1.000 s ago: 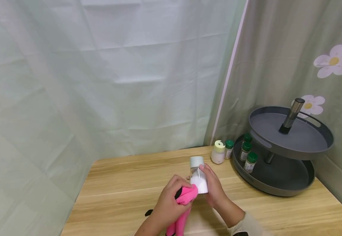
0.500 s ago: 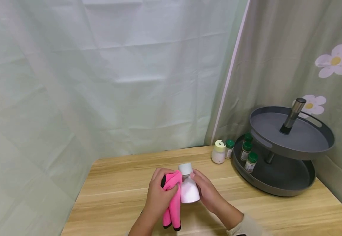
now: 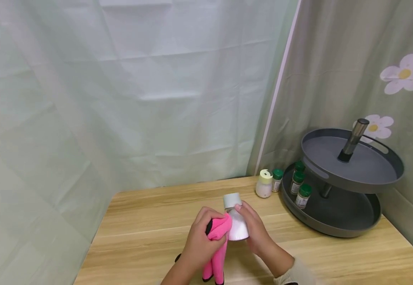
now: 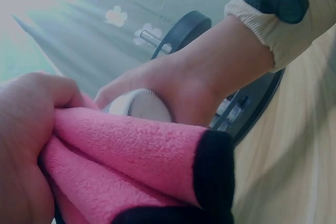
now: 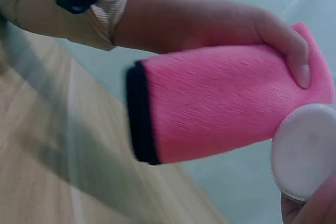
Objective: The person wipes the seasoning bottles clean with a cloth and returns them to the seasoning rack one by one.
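A pink fleecy cloth with black edging (image 3: 219, 255) hangs folded from my left hand (image 3: 200, 239), whose fingers and thumb grip its upper part. My right hand (image 3: 257, 233) holds a clear jar (image 3: 238, 229) with a pale lid and white contents, tilted slightly above the table, its thumb near the lid. At the jar's left side the bunched cloth meets it. The left wrist view shows the cloth (image 4: 131, 145) covering part of the jar's white round end (image 4: 144, 106). In the right wrist view the same round end (image 5: 304, 148) lies against the cloth's edge.
A dark two-tier round tray (image 3: 334, 225) stands at the right, several green-capped spice jars (image 3: 303, 196) on its lower tier. Left of it are a yellow-lidded jar (image 3: 263, 186) and another green-capped jar (image 3: 276, 180). Curtains (image 3: 192, 99) hang behind the wooden table (image 3: 138, 229).
Both hands, with the cloth and the jar, moved left and then partly back right. The jar's tilt has changed, and the cloth has shifted along its left side.
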{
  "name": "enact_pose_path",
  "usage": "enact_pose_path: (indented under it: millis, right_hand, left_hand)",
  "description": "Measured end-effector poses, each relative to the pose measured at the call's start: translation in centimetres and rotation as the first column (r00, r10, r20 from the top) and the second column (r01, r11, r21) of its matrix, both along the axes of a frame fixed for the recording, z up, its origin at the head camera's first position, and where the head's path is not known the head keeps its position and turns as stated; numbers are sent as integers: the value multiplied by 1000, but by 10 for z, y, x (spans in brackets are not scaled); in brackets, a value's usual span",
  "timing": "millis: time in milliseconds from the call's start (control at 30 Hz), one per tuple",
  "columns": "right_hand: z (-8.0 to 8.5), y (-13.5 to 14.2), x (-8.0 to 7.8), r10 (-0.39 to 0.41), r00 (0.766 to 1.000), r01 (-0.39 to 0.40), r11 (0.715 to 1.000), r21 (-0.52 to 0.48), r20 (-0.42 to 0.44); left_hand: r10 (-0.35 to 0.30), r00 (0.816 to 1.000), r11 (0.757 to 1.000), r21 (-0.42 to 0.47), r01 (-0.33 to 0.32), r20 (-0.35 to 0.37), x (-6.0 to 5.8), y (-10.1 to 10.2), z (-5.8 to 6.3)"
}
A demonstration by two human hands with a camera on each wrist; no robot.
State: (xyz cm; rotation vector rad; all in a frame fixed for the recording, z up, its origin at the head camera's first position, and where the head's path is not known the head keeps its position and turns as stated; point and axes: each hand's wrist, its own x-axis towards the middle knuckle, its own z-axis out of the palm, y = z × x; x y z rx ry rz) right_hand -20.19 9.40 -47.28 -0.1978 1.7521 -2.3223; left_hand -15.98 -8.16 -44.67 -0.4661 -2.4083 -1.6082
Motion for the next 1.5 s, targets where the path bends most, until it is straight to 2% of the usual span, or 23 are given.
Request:
enact_pose_path:
  millis: [133, 200, 267, 433, 567, 667, 767, 867, 967, 1100, 1200, 1300, 1400, 1500]
  right_hand:
    - [2, 3, -5, -84, 996, 86, 995, -46, 34]
    - [3, 5, -7, -99, 994, 102, 992, -68, 48]
    - [3, 6, -9, -79, 996, 83, 993, -78, 52]
    - [1, 6, -11, 53, 998, -50, 997, -64, 46]
    - [0, 2, -7, 99, 993, -100, 995, 2, 65]
    - [1, 0, -2, 132, 990, -135, 989, 60, 54]
    - [0, -2, 1, 200, 980, -201, 976, 84, 23]
    - [0, -3, 2, 232, 973, -231, 970, 71, -2]
    - [-1, -3, 2, 192, 981, -192, 980, 52, -9]
    - [0, -1, 0, 99, 995, -99, 995, 25, 7]
    - [1, 1, -2, 29, 999, -28, 999, -16, 33]
    - [2, 2, -5, -32, 997, 36, 998, -59, 64]
    - [4, 4, -8, -48, 995, 55, 996, -77, 84]
    - [3, 5, -10, -9, 996, 17, 996, -85, 87]
  left_hand:
    - [-112, 994, 993, -42, 112, 0, 4, 4, -1]
    - [-137, 990, 989, -62, 135, -21, 6, 5, -2]
    - [-136, 990, 988, -73, 133, -38, 6, 6, -3]
    - [-33, 999, 999, -40, 35, 26, 1, 3, -3]
    - [64, 996, 998, 10, -65, 65, -5, -4, -1]
    - [146, 988, 988, 43, -148, 44, -10, -10, 0]
    - [223, 974, 970, 88, -226, 34, -12, -16, 3]
    - [247, 968, 959, 130, -250, 38, -12, -18, 5]
    - [193, 981, 971, 139, -195, 27, -9, -16, 7]
    - [82, 997, 995, 60, -82, -6, -2, -7, 7]
    - [3, 1000, 1000, -15, -4, -17, 2, 0, 5]
    - [-83, 995, 995, -56, 80, -51, 5, 4, 2]
    - [-148, 987, 987, -68, 143, -65, 7, 6, 0]
    - [-147, 987, 987, -73, 142, -64, 7, 7, 0]
